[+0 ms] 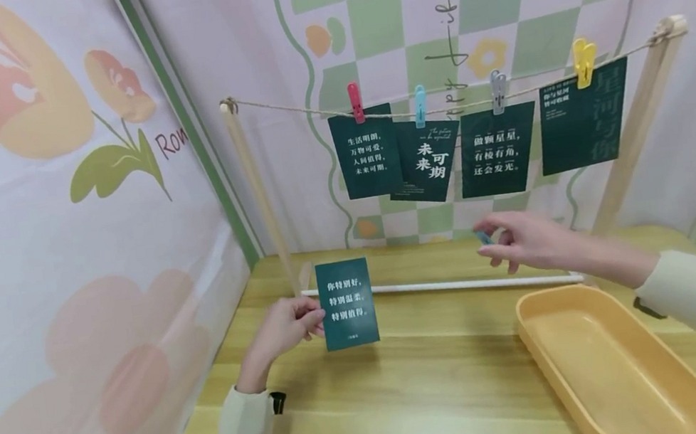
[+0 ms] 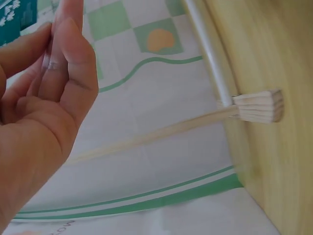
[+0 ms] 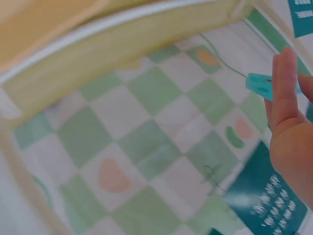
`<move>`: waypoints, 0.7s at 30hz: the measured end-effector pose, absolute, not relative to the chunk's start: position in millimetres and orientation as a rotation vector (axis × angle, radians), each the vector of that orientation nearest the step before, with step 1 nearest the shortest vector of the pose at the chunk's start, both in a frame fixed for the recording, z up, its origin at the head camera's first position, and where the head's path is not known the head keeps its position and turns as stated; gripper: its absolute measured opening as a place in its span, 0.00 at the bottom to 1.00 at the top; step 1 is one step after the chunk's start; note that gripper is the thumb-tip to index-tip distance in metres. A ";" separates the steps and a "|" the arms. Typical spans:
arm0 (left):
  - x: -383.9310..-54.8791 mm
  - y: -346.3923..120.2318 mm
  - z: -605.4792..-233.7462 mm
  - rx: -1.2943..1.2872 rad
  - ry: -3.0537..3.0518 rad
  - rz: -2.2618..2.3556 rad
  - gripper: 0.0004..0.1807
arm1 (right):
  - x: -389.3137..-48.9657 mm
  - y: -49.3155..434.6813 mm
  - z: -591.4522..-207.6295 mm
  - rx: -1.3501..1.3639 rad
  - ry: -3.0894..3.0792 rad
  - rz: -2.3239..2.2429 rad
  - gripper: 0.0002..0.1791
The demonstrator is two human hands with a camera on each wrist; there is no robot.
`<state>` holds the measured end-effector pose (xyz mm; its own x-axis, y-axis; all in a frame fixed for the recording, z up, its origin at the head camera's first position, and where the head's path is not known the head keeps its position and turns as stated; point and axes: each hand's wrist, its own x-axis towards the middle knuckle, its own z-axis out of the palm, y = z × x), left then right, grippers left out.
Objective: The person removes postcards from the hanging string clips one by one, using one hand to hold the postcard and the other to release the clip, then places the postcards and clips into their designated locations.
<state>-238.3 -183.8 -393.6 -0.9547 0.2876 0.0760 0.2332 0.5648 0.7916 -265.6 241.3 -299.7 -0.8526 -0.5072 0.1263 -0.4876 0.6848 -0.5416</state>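
My left hand (image 1: 285, 328) pinches the left edge of a dark green card (image 1: 350, 324) with white printed lines, held upright above the table. In the left wrist view only a corner of a green card (image 2: 17, 19) shows past the fingertips. Between thumb and fingers, my right hand (image 1: 521, 240) holds a small blue clothespin (image 1: 483, 237), seen more plainly as a turquoise clothespin (image 3: 259, 85) in the right wrist view. Above the hands a twine line (image 1: 291, 110) carries several green cards, hung by a red clothespin (image 1: 356, 103), a blue one, a grey one and a yellow clothespin (image 1: 585, 62).
The twine is tied between a left wooden post (image 1: 262, 198) and a right wooden post (image 1: 641, 133). A white rod (image 1: 459, 284) runs low between them. An orange tray (image 1: 529, 339) stands on the wooden table (image 1: 432, 393) at the right. Patterned cloth hangs behind and at left.
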 end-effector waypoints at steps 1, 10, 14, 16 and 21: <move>-238.0 -184.5 -396.6 0.482 2.715 1.360 0.07 | -264.5 245.3 -304.7 -0.831 2.845 -0.888 0.23; -226.0 -195.9 -426.7 0.669 2.618 1.268 0.09 | -252.1 288.4 -354.9 -0.873 2.818 -0.753 0.20; -224.3 -197.4 -434.5 0.669 2.606 1.260 0.08 | -248.2 305.0 -373.4 -0.846 2.777 -0.748 0.18; -223.7 -196.7 -437.4 0.647 2.593 1.262 0.08 | -246.3 311.2 -382.0 -0.839 2.756 -0.711 0.18; -221.1 -194.5 -442.8 0.573 2.530 1.251 0.07 | -242.6 320.9 -402.0 -0.928 2.829 -0.448 0.17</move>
<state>-221.1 -194.5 -442.8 -0.8882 0.4559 -0.0573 0.2311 0.5511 0.8018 -242.6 320.9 -402.0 -0.8024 -0.5959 -0.0311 -0.5572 0.7669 -0.3183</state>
